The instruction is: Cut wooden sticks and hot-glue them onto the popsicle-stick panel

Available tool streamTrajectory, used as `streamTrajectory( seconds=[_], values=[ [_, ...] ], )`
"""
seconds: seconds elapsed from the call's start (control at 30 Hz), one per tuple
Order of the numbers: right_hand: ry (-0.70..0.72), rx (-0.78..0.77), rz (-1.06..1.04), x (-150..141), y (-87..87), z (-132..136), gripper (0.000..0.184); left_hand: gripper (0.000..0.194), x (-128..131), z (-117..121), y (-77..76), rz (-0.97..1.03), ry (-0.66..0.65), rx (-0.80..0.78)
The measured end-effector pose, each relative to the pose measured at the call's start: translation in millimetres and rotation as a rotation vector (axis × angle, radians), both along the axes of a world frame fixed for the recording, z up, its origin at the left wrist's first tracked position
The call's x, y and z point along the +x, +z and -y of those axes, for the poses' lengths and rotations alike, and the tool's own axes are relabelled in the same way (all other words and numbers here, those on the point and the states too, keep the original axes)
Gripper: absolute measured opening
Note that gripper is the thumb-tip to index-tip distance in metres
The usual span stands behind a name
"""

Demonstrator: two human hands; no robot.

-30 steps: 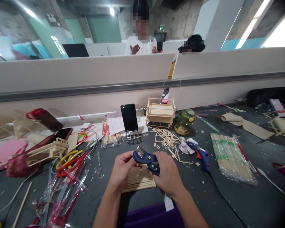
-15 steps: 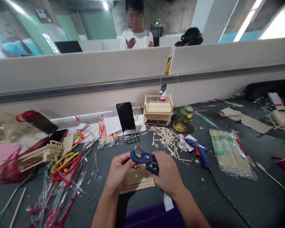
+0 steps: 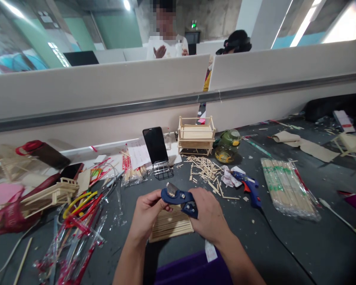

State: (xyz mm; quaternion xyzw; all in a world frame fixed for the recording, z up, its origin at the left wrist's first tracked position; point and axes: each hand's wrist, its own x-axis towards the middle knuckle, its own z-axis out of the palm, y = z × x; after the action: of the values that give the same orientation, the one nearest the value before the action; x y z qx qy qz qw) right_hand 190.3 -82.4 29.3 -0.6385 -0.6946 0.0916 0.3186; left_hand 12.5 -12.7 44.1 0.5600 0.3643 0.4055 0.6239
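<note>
Both hands meet over a flat panel of glued wooden sticks (image 3: 169, 224) on the dark table. My right hand (image 3: 209, 217) is closed round the handles of a blue cutter (image 3: 179, 199) with a silver blade at its head. My left hand (image 3: 146, 213) has its fingers curled at the cutter's jaw, pinching there; what it holds, if anything, is too small to make out.
A phone on a wire stand (image 3: 157, 150), a stick-built rack (image 3: 196, 135), loose stick offcuts (image 3: 206, 170), a green jar (image 3: 228, 146) and a blue glue gun (image 3: 249, 189) lie beyond. Bagged sticks (image 3: 286, 193) sit right, red-wrapped packets (image 3: 77, 221) left. Two people stand behind the partition (image 3: 106, 91).
The view has dropped and drifted slightly, so everything sits a little higher and to the left. Both hands keep the same hold on the cutter.
</note>
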Motion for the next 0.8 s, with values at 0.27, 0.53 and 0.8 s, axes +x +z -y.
streamTrajectory(
  seconds=[0.27, 0.53, 0.8],
  values=[
    [0.010, -0.021, -0.016, -0.5, -0.8, 0.1, 0.035, 0.012, 0.0, -0.4, -0.9, -0.019, -0.007, 0.011],
    [-0.002, -0.014, -0.031, 0.3, -0.5, -0.1, 0.036, 0.014, -1.0, 0.2, -0.7, -0.038, -0.006, 0.016],
    [-0.005, -0.016, -0.034, -0.5, -0.9, 0.2, 0.034, 0.015, -0.8, -0.5, -1.6, -0.039, 0.002, 0.013]
  ],
)
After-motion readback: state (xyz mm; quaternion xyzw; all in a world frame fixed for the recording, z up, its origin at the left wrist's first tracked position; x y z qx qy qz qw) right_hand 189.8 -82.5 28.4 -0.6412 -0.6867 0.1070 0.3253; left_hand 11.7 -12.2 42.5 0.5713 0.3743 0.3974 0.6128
